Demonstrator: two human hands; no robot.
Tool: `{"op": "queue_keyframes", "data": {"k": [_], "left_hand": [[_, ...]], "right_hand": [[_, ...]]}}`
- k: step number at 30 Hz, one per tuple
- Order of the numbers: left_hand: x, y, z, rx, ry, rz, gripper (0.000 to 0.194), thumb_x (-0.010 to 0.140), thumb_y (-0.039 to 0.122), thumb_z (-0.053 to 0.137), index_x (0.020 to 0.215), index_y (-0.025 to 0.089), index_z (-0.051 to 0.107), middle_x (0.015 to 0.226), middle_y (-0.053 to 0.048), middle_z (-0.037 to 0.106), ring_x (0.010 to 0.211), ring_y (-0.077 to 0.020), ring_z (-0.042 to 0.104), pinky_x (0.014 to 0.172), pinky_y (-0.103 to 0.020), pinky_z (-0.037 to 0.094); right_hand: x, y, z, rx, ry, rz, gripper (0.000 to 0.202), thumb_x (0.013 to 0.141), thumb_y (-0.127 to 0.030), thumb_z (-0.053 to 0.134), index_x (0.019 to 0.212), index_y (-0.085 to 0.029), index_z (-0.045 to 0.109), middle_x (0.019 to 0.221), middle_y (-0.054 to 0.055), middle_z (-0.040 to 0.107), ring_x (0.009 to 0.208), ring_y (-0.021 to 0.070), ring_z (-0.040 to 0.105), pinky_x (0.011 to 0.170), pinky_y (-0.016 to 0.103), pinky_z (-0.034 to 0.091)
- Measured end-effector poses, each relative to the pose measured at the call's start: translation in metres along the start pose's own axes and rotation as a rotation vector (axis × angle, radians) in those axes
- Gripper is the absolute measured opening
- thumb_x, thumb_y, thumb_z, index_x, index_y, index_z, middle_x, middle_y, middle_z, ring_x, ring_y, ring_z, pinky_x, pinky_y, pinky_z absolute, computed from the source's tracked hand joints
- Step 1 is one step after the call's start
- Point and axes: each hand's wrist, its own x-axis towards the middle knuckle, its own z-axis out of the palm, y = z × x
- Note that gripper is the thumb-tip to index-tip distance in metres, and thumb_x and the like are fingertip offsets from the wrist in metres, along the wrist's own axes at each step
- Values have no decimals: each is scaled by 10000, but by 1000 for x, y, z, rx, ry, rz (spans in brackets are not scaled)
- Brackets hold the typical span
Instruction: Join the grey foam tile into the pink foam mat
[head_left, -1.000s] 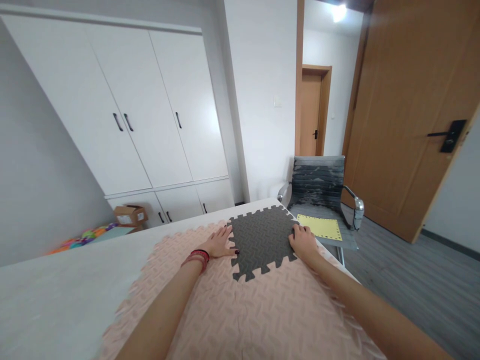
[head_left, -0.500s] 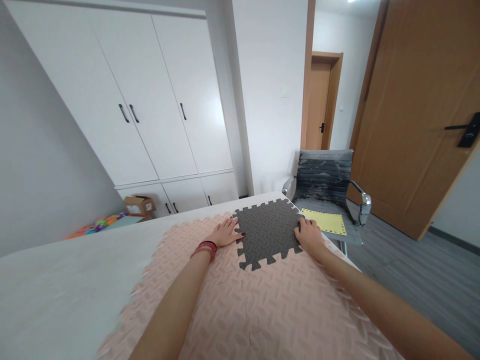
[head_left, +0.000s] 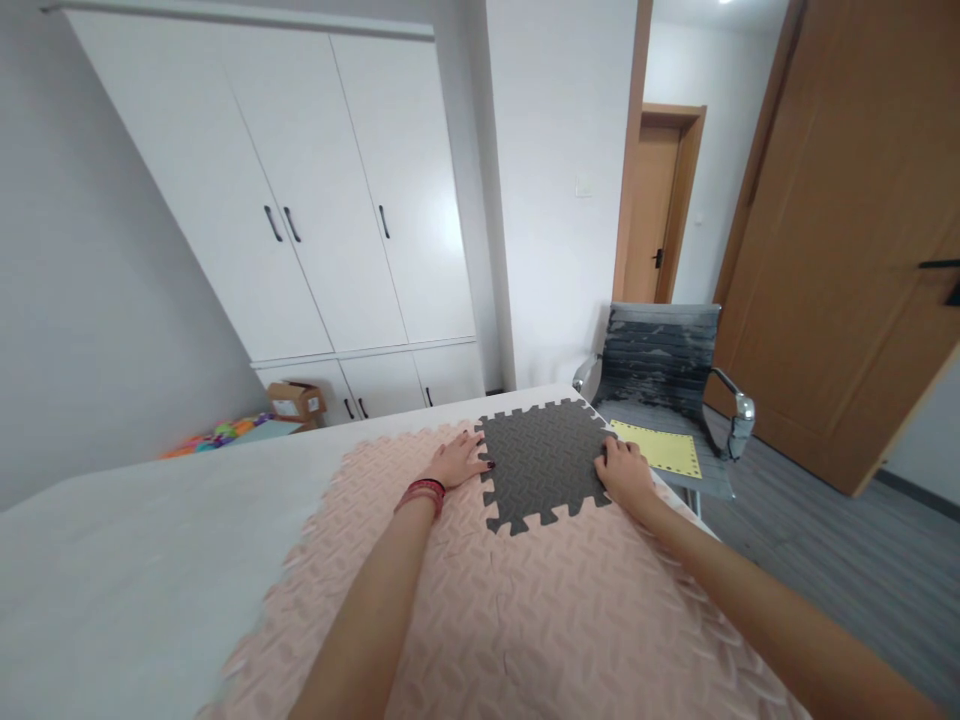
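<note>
One dark grey foam puzzle tile (head_left: 541,462), roughly square, flat, corner pointing away, atop pink foam mats (head_left: 525,600); left hand (head_left: 457,462) and right hand (head_left: 624,472) flank it, fingers spread flat on its edges.

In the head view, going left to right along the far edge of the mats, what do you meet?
Small cardboard box on the floor → left hand → dark grey interlocking foam tile → right hand → yellow perforated sheet → chrome armrest of the grey chair.

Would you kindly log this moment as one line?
left hand: flat at grey foam tile's left edge | right hand: at its right edge | tile on pink foam mats
</note>
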Motion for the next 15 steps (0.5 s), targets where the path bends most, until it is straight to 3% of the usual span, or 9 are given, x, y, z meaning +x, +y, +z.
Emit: {"op": "queue_keyframes", "data": {"k": [4, 8, 11, 13, 15], "left_hand": [[-35, 40, -4, 11, 152, -70, 567, 858, 458, 538, 1347, 203, 402, 1528, -103, 219, 1396, -335, 185, 1121, -626, 102], [-95, 96, -14, -4, 158, 43, 411, 879, 269, 467, 1282, 188, 474, 1568, -96, 106, 1432, -290, 102, 1160, -532, -11], [-158, 120, -32, -51, 46, 153, 480, 779, 367, 603, 1233, 232, 525, 1551, -99, 183, 1390, -296, 263, 1153, -476, 177], [-207, 122, -46, -96, -35, 185, 508, 774, 471, 582, 1236, 271, 524, 1456, -82, 386, 1248, -247, 478, 1050, -392, 379], [-258, 118, -56, -126, -82, 144, 496, 810, 517, 498, 1234, 262, 530, 1250, -79, 581, 1060, -218, 609, 937, -364, 475]], "right_hand": [[-3, -1, -2, -18, -16, -6, 298, 904, -309, 366, 1088, -149, 538, 1114, 138, 602, 1085, 272, 482, 825, 356, 394], [-10, -5, -9, -6, -46, -10, 338, 913, -292, 343, 1124, -111, 535, 1133, 181, 590, 1128, 297, 473, 847, 392, 396], [-15, -4, -20, 30, -57, -19, 350, 903, -264, 356, 1149, -108, 549, 1149, 186, 593, 1155, 293, 478, 869, 399, 395], [-19, 0, -29, 69, -61, -45, 363, 890, -250, 373, 1181, -127, 553, 1158, 162, 605, 1134, 263, 512, 881, 376, 400], [-25, 1, -37, 103, -65, -87, 388, 869, -224, 397, 1212, -131, 552, 1216, 153, 589, 1124, 238, 537, 899, 352, 403]]}}
